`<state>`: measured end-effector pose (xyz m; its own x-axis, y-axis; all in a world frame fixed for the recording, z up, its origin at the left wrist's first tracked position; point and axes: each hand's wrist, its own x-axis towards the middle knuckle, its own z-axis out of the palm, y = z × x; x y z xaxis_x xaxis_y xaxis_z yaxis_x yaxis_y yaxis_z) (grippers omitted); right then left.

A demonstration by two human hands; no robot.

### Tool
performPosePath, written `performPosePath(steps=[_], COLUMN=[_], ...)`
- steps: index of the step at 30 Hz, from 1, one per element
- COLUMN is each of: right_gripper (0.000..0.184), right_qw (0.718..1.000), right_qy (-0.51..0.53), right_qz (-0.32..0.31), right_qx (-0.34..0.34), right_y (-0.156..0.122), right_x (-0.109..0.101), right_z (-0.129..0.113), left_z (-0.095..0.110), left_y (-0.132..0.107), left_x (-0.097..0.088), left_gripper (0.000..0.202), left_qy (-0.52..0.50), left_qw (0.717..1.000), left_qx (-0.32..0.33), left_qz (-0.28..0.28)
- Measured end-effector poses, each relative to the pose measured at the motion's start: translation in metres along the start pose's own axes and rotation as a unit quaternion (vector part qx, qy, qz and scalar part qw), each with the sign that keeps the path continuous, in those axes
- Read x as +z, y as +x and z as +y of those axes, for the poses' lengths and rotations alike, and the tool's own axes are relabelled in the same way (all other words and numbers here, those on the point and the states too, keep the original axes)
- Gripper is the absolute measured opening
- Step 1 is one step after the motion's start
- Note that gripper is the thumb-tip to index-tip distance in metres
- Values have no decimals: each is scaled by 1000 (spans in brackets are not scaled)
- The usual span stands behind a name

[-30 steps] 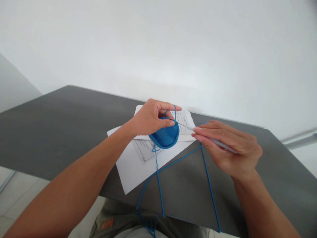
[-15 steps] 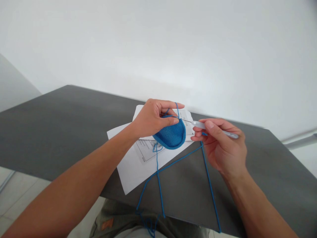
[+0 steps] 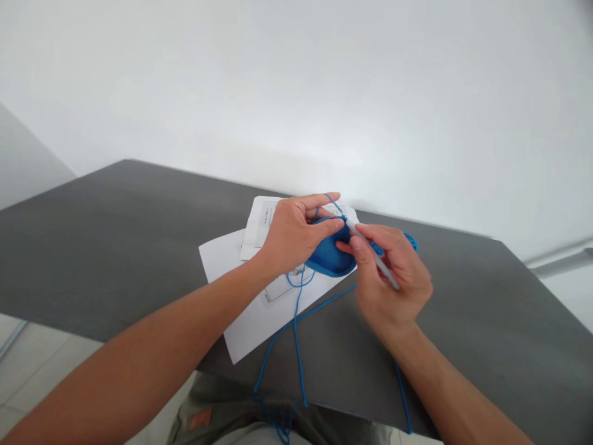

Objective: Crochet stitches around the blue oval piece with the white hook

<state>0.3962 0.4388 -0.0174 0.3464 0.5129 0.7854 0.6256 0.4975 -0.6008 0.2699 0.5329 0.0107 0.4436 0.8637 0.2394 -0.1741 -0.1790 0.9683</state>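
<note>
My left hand (image 3: 296, 233) is closed, pinching the top edge of a round blue crochet piece (image 3: 330, 256), with the blue yarn (image 3: 296, 334) looped over its forefinger. My right hand (image 3: 389, 278) is closed round a pale crochet hook (image 3: 373, 256), whose tip meets the piece's edge beside my left thumb. Both hands hover just above white printed paper sheets (image 3: 245, 309) on the dark grey table (image 3: 115, 235). Strands of yarn trail from the piece across the table and over its near edge.
A white wall rises behind the table. Below the table's near edge my lap (image 3: 222, 414) shows, with a tangle of blue yarn (image 3: 278, 420) on it. Light floor tiles (image 3: 28, 371) lie at the lower left.
My right hand moved left and closed in on the crochet piece, bringing the hook's tip to its edge. The left hand shifted slightly right with the piece.
</note>
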Motion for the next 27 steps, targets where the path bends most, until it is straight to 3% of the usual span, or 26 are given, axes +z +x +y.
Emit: performPosePath(steps=[4, 12, 15, 19, 23, 27], right_gripper=[35, 53, 56, 44, 26, 19], right_qw=[980, 959, 972, 995, 988, 979], right_qy=[-119, -100, -60, 47, 146, 180], right_qz=[-16, -24, -34, -39, -40, -51], right_qx=[-161, -263, -224, -80, 40, 76], right_y=[2, 9, 10, 11, 14, 17], right_x=[-3, -14, -18, -20, -22, -28], right_z=[0, 7, 7, 4, 5, 13], left_z=[2, 11, 14, 14, 12, 15], left_y=[1, 1, 1, 2, 5, 6], left_x=[1, -3, -5, -8, -13, -17], left_gripper=[57, 45, 44, 45, 44, 41], left_qy=[-83, -194, -192, -182, -169, -163], left_qw=[996, 977, 976, 977, 977, 973], left_qx=[-17, -52, -56, -62, -79, -115], left_qz=[-13, -74, -80, -87, -105, -114])
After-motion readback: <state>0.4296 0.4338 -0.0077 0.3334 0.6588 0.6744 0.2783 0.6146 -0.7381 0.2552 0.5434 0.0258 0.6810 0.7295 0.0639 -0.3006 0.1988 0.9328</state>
